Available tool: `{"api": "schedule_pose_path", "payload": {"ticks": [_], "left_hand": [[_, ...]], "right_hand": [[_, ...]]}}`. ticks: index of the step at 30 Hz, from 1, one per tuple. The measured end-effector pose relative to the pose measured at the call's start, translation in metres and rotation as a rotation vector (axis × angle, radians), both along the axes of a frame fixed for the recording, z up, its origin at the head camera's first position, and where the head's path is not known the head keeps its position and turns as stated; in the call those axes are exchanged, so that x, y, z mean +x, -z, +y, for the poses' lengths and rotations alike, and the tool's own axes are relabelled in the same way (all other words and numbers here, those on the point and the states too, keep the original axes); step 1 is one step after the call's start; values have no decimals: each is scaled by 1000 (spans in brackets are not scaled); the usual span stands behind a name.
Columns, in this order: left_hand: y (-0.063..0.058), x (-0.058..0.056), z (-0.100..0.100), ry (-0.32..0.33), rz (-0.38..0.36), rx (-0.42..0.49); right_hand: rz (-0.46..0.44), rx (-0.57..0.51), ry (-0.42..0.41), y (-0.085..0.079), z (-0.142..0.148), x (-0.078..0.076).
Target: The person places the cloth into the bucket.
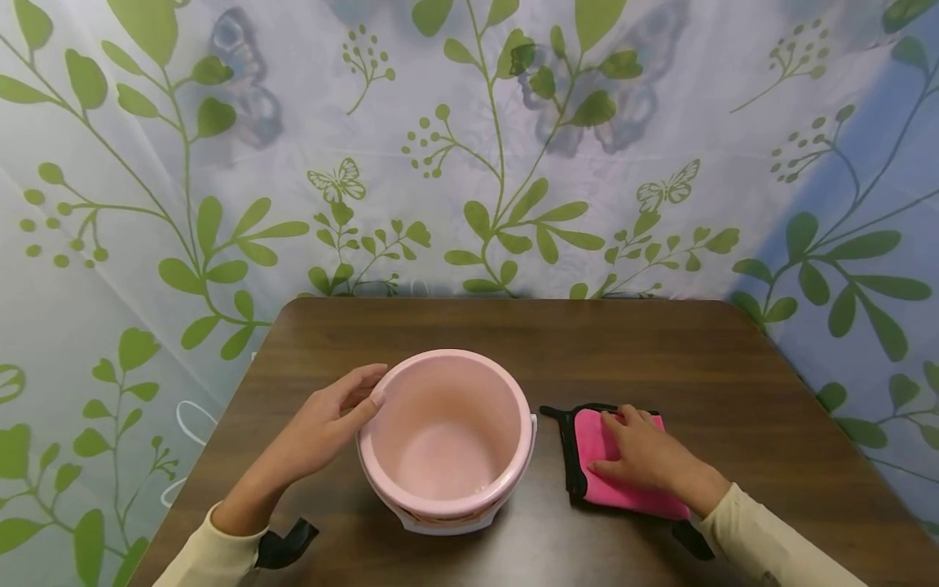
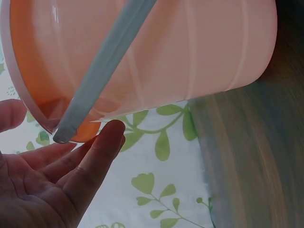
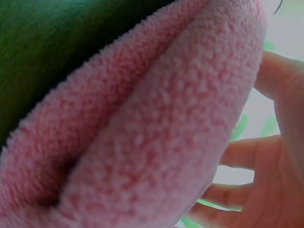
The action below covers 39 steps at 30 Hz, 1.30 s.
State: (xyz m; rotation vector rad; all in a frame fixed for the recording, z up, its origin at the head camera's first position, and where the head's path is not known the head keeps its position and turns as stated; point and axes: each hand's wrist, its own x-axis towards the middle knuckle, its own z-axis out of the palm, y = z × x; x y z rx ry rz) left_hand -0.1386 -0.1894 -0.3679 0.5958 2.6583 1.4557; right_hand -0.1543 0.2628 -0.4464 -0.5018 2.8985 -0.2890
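Note:
A pink bucket (image 1: pixel 447 432) stands upright on the table, its mouth facing up and nothing visible inside. My left hand (image 1: pixel 333 420) is at the bucket's left rim, thumb tip at the edge and fingers loosely bent beside the outer wall. In the left wrist view, the pale handle (image 2: pixel 102 76) slants down across the bucket's side close to the fingers (image 2: pixel 95 166). To the right lies a folded pink cloth (image 1: pixel 597 436) with black edging, fuzzy in the right wrist view. My right hand (image 1: pixel 649 456) rests on top of it, fingers spread and fairly straight.
The brown wooden table (image 1: pixel 623 342) ends at a rounded far edge, with a leaf-patterned curtain (image 1: pixel 411 204) behind it. Black straps (image 1: pixel 286 545) hang at both wrists. A white cord (image 1: pixel 189 420) loops beyond the table's left edge.

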Motion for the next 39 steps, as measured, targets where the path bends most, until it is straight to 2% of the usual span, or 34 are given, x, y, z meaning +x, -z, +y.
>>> {"api": "schedule_pose_path", "payload": {"ticks": [6,11,17,23,30,34,39], "left_hand": [[-1,2,0,-9,0,-17],[0,1,-1,-3,12,-19],[1,3,-2,0,12,-22],[-1,3,-2,1,6,-10],[0,2,-2,11,-9,18],[0,1,-2,-2,-16,9],[0,2,-2,-1,-20,17]], "right_hand": [[38,35,-47,-2,-9,2],[92,22,-80,-3,-16,4],[68,-30,-42,-7,-15,3],[139,-113,-38,-15,-8,-1],[142,-142,-22,-38,-6,-5],[146,-156,-11,-59,-6,-8],[205,-169,-25,-90,-8,-12]]}}
